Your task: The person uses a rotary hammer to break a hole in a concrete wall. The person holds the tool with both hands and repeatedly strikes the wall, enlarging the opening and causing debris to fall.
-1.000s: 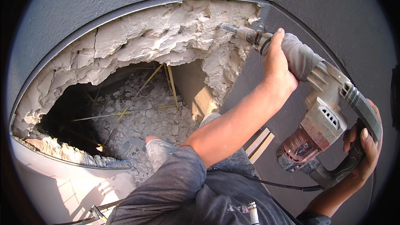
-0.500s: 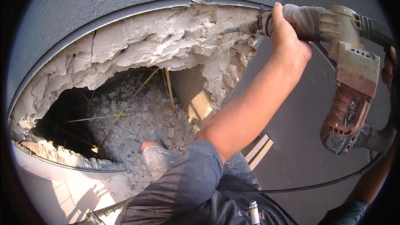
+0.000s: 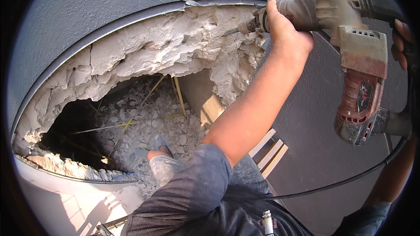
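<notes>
A dusty rotary hammer [image 3: 350,39] with a grey gearbox and a red and black motor housing spans the upper right. My left hand [image 3: 284,26] is closed round its front barrel, just behind the chuck. The hammer's chisel bit [image 3: 232,31] points left, its tip against or very near the broken pale masonry [image 3: 175,39] under the wall's dark upper rim. At the far right edge, my right hand [image 3: 401,43] has its fingers curled at the black rear handle; the rest of that hand is cut off by the picture's rim.
Below the jagged break, a dark hollow holds rubble [image 3: 144,118] and yellow strips [image 3: 179,96]. One sandalled foot [image 3: 162,144] stands by the rubble. A black cable [image 3: 323,189] loops beneath the hammer. Pale wooden slats [image 3: 272,154] lie right of my leg, beside the dark wall.
The hammer and both hands appear farther left and slightly higher. Much of the broken masonry has shifted left too, so the view has turned a little. Both hands keep their hold.
</notes>
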A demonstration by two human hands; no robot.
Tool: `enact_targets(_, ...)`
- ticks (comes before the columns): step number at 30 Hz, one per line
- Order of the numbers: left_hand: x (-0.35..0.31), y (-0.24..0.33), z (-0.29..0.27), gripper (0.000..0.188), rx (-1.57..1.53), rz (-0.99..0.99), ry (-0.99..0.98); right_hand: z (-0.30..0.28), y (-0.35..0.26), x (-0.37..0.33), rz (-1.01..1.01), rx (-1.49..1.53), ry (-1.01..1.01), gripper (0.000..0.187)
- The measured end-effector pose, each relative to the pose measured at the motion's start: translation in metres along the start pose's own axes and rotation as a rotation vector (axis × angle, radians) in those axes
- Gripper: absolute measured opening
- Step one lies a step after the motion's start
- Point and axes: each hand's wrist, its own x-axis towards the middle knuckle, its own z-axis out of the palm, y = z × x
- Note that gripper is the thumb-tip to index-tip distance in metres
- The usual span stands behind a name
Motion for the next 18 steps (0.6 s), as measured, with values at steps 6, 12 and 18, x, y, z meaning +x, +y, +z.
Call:
enact_targets(6,0.017,-0.059,-0.045,0.063,0.009,0.031,-0.009,-0.079,0.043,0.036,-0.284,-0.355,-0.629,0.017)
enact_targets(12,0.023,-0.099,-0.076,0.059,0.037,0.017,-0.008,-0.122,0.074,0.06,-0.302,-0.263,-0.636,0.015)
enact_targets(18,0.052,0.002,0.019,0.059,0.041,0.0,0.047,-0.011,0.003,0.052,-0.293,-0.251,-0.589,0.014)
